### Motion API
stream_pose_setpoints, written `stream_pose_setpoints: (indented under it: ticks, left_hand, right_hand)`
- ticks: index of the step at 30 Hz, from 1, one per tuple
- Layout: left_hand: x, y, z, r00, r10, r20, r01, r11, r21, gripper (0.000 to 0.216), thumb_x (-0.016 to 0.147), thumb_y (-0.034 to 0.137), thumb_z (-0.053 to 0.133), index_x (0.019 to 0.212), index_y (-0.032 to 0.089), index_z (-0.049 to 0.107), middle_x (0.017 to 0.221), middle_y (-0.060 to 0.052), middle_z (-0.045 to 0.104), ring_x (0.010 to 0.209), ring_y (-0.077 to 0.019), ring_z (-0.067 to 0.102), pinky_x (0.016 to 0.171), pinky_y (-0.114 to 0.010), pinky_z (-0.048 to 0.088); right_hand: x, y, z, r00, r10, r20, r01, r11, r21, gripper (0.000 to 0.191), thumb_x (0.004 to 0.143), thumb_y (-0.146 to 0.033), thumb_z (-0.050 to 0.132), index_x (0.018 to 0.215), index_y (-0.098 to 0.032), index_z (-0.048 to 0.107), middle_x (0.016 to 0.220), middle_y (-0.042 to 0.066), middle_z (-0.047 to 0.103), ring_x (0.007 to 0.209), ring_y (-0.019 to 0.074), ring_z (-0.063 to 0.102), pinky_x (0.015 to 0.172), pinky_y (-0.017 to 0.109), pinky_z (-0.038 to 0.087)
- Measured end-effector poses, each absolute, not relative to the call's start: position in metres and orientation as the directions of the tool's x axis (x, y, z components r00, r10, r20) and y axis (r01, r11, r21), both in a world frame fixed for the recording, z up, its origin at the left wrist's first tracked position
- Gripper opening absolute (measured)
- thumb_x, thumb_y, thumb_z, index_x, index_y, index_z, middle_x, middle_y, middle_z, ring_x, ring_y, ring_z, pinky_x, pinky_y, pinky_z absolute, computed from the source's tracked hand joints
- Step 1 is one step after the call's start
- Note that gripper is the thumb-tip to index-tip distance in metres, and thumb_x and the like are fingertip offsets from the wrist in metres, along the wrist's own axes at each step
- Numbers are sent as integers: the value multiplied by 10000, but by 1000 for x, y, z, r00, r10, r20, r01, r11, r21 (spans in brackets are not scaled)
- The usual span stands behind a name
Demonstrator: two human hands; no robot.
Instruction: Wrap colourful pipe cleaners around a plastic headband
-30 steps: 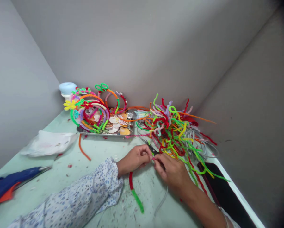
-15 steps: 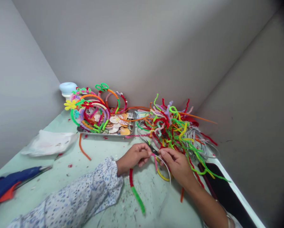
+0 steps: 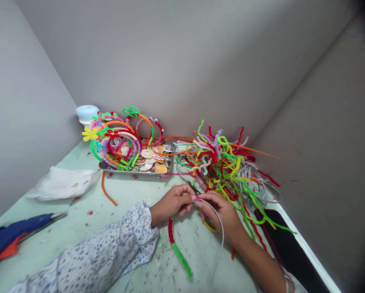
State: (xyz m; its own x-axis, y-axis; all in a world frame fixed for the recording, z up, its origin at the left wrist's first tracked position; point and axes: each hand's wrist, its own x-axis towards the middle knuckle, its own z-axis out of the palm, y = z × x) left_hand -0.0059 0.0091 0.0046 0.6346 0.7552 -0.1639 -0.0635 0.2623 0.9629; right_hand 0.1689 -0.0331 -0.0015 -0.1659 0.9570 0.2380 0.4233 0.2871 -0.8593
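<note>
My left hand is closed in a pinch on a thin grey-white wire, whose bare end curves down to the right. Below that hand hangs the wire's other side, wrapped in red and green pipe cleaner. Fingertips of my right hand pinch a pink pipe cleaner at the wire, close against the left fingers. Just behind the fingers lies a dark tool, mostly hidden. A yellow loop shows partly under my right hand.
Behind the hands spreads a heap of coloured pipe cleaners. Wrapped headbands rest on a metal tray of shells. A blue glue gun, a white packet and a dark flat object lie around the table.
My right hand has moved in against the left fingers and now pinches the pink pipe cleaner at the wire. The wire's hanging ends have swung slightly right.
</note>
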Motion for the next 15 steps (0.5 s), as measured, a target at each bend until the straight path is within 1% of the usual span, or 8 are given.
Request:
stream_pose_setpoints:
  ticks: [7, 10, 15]
  left_hand:
    - [-6, 9, 7, 645, 740, -190, -38, 279, 959, 246, 748, 374, 573, 771, 144, 488, 525, 46, 510, 343, -35, 385, 343, -147, 280]
    - [-6, 9, 8, 649, 732, -208, -27, 295, 955, 234, 745, 363, 573, 765, 143, 493, 521, 45, 510, 340, -35, 387, 340, -148, 280]
    - [-7, 10, 5, 665, 718, -205, -39, 308, 951, 196, 744, 325, 564, 768, 140, 504, 512, 45, 507, 339, -39, 384, 343, -155, 280]
  right_hand:
    - [170, -33, -1, -206, 921, 332, 492, 391, -778, 141, 833, -268, 551, 913, -200, 645, 859, 56, 627, 776, 165, 581, 705, 289, 479]
    - [172, -34, 1, -240, 890, 388, 537, 455, -710, 128, 834, -232, 541, 906, -209, 643, 854, 51, 629, 772, 161, 586, 702, 282, 481]
    - [175, -34, 5, -326, 813, 482, 597, 573, -561, 170, 843, -186, 503, 953, -215, 630, 889, 51, 635, 814, 160, 598, 722, 278, 487]
